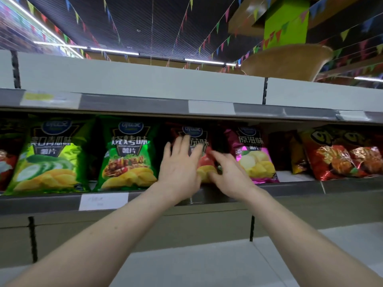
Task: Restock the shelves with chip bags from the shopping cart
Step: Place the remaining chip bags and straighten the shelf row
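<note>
Head view, single camera

Hands: left hand point(179, 162) lies flat with straight, spread fingers on the front of the dark red glossy chip bag point(205, 162). Right hand point(228, 172) reaches to that bag's right edge with loosely bent fingers. I cannot tell whether it pinches the edge or only touches it.

Task item: the red bag stands upright on the grey metal shelf point(290, 186), between the dark green barbecue-print bag point(128, 156) and the magenta foil bag point(256, 156).

Risks, my judgement:
- the bag is light and slick, so once the hands lift it may tip forward over the shelf lip
- a hard push could crush the chips or shove the bag back out of line
- the right hand is close to the magenta bag and could knock it askew

Contents: the shelf holds one upright row, with a lime green bag point(47, 158) far left and red-orange foil bags point(344, 160) far right. The shopping cart is not in view
</note>
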Motion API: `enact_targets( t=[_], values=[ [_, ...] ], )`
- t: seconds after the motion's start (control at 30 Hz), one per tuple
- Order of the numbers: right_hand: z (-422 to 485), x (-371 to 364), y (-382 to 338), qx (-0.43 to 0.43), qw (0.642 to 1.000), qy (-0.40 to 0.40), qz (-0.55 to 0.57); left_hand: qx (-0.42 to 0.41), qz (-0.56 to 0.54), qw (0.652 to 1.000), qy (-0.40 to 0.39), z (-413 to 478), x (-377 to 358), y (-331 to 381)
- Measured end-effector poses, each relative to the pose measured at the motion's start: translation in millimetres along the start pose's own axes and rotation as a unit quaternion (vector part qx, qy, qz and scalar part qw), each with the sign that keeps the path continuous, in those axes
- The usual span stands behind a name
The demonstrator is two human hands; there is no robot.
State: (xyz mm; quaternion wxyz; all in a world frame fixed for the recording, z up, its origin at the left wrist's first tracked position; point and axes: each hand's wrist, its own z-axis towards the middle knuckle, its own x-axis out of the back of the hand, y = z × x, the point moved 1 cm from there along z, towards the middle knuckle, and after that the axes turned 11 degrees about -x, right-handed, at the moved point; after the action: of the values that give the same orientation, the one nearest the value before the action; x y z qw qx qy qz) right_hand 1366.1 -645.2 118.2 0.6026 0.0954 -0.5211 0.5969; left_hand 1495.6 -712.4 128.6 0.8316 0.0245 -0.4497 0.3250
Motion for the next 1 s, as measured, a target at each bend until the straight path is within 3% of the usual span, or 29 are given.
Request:
enact_targets(
  t=[0.1, 0.2, 0.43, 0.67, 0.73, 0.8, 0.93, 1.0],
  values=[
    [8.0, 28.0, 22.0, 0.007, 0.996, 0.092, -0.016, -0.017, -0.003, 1.000, 0.020, 21.0, 3.3, 32.6],
    [16.5, 49.4, 47.8, -0.031, 0.991, 0.129, -0.021, -0.023, -0.011, 1.000, -0.007, 42.7, -1.2, 56.6],
    [39.2, 64.3, 90.2, -0.183, 0.968, 0.082, 0.152, -0.016, -0.021, 0.998, -0.059, 80.6, -8.2, 78.4],
    [57.5, 51.5, 96.6, -0.189, 0.959, 0.043, 0.205, 0.019, -0.091, 0.993, -0.073, 98.3, -15.9, 77.8],
    [62.8, 53.5, 96.8, -0.200, 0.952, 0.051, 0.225, 0.067, -0.222, 0.971, -0.055, 105.1, -15.5, 78.3],
    [66.6, 51.2, 98.5, -0.216, 0.943, 0.044, 0.249, 0.137, -0.345, 0.928, -0.031, 112.6, -20.1, 78.8],
    [75.8, 42.6, 107.3, -0.223, 0.938, 0.022, 0.263, 0.259, -0.470, 0.844, -0.005, 117.1, -41.4, 83.2],
    [82.0, 41.5, 115.4, -0.226, 0.931, 0.008, 0.286, 0.298, -0.490, 0.819, 0.013, 116.1, -49.4, 88.3]
  ],
)
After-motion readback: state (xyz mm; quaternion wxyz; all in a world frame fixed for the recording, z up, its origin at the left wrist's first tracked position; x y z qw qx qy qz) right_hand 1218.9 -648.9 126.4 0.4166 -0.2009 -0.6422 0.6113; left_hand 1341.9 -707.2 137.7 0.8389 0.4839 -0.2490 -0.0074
